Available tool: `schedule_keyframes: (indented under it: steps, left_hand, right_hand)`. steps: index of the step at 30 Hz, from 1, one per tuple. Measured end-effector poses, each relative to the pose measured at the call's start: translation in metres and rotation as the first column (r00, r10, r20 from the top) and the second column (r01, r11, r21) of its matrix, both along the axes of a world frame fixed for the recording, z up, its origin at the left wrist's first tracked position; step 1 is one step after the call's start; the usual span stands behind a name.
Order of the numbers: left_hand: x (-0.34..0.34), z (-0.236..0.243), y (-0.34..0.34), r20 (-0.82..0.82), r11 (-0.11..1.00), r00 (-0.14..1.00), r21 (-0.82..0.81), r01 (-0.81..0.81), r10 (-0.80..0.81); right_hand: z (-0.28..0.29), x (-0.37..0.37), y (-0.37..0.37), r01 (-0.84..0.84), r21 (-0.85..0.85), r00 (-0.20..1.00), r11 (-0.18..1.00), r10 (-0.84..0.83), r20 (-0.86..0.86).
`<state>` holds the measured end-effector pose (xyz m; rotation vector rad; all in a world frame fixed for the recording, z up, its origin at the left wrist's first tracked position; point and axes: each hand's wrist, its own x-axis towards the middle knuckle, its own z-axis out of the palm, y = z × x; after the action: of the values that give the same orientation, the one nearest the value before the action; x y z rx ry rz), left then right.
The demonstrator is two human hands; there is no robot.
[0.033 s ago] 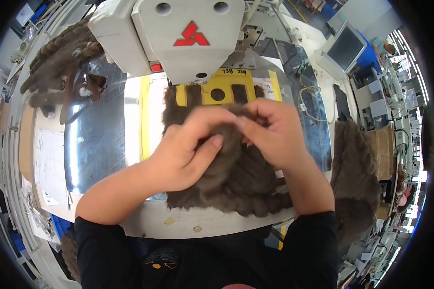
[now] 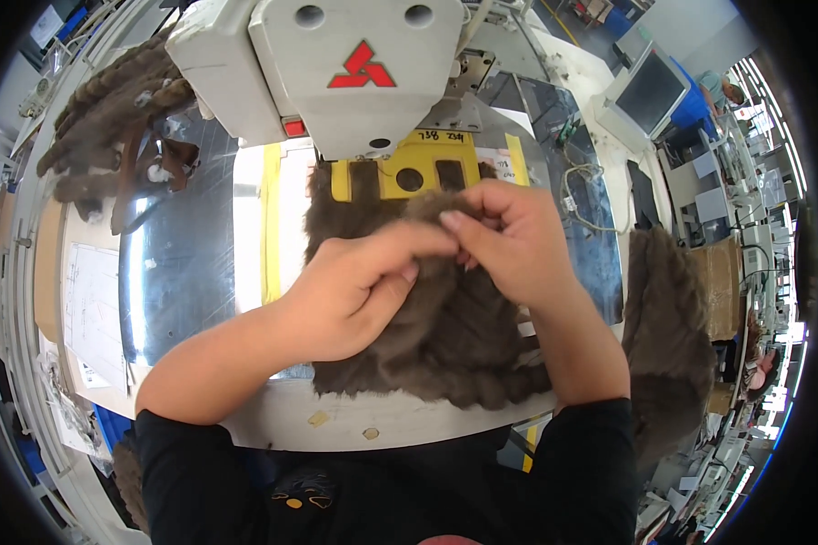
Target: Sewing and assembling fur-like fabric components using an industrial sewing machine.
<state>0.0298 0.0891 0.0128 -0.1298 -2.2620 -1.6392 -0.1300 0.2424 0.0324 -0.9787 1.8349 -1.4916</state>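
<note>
A dark brown fur-like fabric piece [image 2: 463,336] lies bunched under both of my hands, in front of a white sewing machine head [image 2: 291,54]. My left hand [image 2: 345,295] is closed, thumb and index finger on a fold of the fabric; its fingertips are partly blurred. Close against those fingertips, my right hand [image 2: 518,241] pinches the upper part of the fold. Just beyond the hands, a yellow clamp plate [image 2: 441,150] with a round hole and slots rests over the fabric's far end. Whatever lies inside the fold is hidden.
More brown fur pieces [image 2: 109,100] are heaped at the far left, and another fur piece [image 2: 668,336] hangs at the right. A shiny metal plate [image 2: 177,282] covers the left of the table. A monitor [image 2: 650,86] stands at the far right, with a cable [image 2: 577,204] nearer.
My left hand has turned slightly, its index finger dropping lower and reaching further right toward the right fingertips. My right hand stays nearly in place, pinching the fabric.
</note>
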Motion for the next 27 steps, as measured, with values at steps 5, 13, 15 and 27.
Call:
schedule_keyframes:
  steps: [5, 13, 15, 27]
  left_hand:
    - [-0.008, -0.018, -0.019, 0.062, 0.932, 0.995, -0.352, 0.089, -0.072]
    - [-0.007, -0.044, -0.04, -0.125, 0.579, 0.981, -0.793, -0.188, 0.147]
    - [-0.004, -0.042, -0.043, -0.178, 0.49, 0.967, -0.836, -0.246, 0.182]
    - [-0.008, -0.051, -0.048, -0.207, 0.354, 0.955, -0.894, -0.273, 0.213]
  right_hand:
    - [-0.014, -0.029, -0.021, -0.079, 0.206, 0.996, 0.975, 0.071, 0.048]
    - [-0.036, -0.033, -0.087, -0.097, 0.367, 0.993, 0.925, 0.114, -0.025]
    - [-0.044, -0.034, -0.098, -0.097, 0.332, 0.968, 0.938, 0.167, -0.19]
    - [-0.043, -0.018, -0.101, 0.11, 0.246, 0.803, 0.963, 0.059, -0.592]
